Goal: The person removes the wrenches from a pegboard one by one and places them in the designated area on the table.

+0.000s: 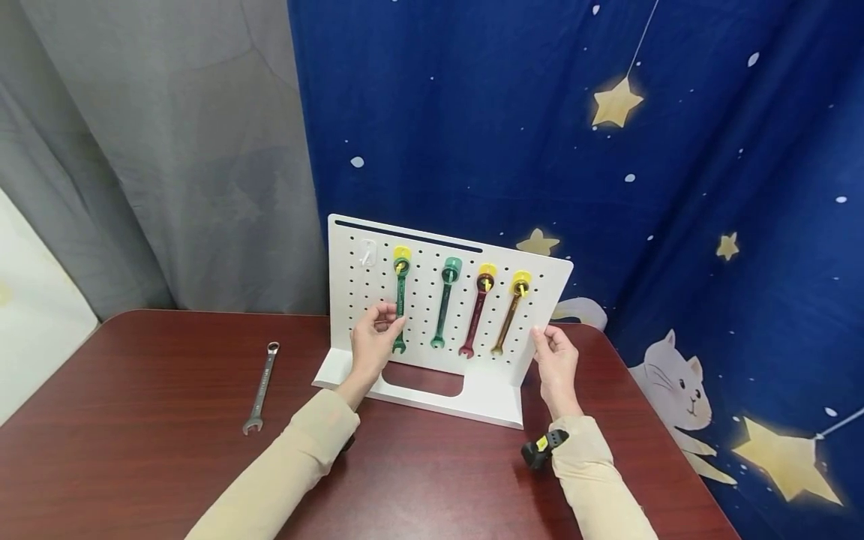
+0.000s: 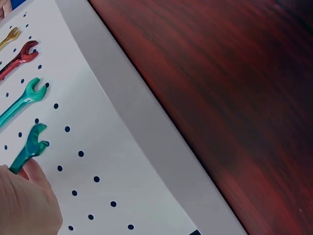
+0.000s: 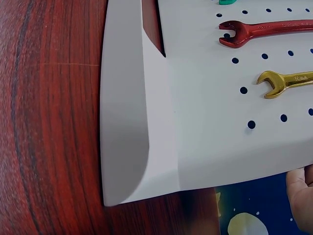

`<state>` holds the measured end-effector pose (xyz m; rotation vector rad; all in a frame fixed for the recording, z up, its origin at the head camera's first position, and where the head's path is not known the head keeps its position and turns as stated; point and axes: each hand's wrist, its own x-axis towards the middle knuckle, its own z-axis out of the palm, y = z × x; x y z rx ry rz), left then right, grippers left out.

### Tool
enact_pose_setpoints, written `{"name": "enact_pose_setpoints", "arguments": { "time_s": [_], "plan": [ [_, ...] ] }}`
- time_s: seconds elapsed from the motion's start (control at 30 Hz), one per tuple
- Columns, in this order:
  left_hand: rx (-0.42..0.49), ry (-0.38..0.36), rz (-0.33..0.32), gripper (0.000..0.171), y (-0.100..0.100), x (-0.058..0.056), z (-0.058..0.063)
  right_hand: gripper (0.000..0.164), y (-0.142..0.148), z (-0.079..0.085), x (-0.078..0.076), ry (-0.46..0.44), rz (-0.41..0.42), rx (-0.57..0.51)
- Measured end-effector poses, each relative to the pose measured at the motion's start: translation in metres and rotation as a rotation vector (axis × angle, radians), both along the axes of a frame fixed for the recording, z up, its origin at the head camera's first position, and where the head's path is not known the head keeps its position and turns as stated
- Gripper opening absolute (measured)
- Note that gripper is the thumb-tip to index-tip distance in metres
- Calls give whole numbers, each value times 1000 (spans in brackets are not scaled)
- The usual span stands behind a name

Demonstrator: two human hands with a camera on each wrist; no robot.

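A white pegboard (image 1: 418, 360) stands upright on its base. My left hand (image 1: 373, 341) pinches the lower shank of the leftmost dark green wrench (image 1: 401, 289), whose ring end hangs on a yellow hook (image 1: 402, 253). The left wrist view shows that wrench's open jaw (image 2: 35, 142) just past the fingers. With thumb and fingers, my right hand (image 1: 557, 364) holds the board's right edge. To the right of the pinched wrench hang another green wrench (image 1: 443, 307), a red wrench (image 1: 475, 319) and a gold wrench (image 1: 509, 322).
A bare white hook (image 1: 367, 253) sits at the board's upper left. On the reddish-brown table (image 1: 169, 450), left of the board, lies a silver wrench (image 1: 263, 386). Behind the table hang a grey curtain (image 1: 223, 150) and a blue starry curtain (image 1: 472, 112).
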<state>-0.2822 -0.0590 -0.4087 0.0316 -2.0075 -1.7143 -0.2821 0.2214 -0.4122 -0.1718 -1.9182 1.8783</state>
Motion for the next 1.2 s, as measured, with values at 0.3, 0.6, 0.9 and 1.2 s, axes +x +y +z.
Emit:
{"name": "enact_pose_setpoints", "arguments": {
  "time_s": [0.3,0.6,0.9,1.2],
  "plan": [
    [115,-101,-152,24,-7,13,6,21,1,2,1,-10,11,4],
    [150,-132,-210,25,-12,22,8,20,-1,2,2,2,8,-7],
    [141,-130,-265,25,-19,31,7,23,0,2,3,-7,11,-5],
    [147,-143,-300,26,-25,41,14,22,1,0,1,-37,5,9]
  ]
}}
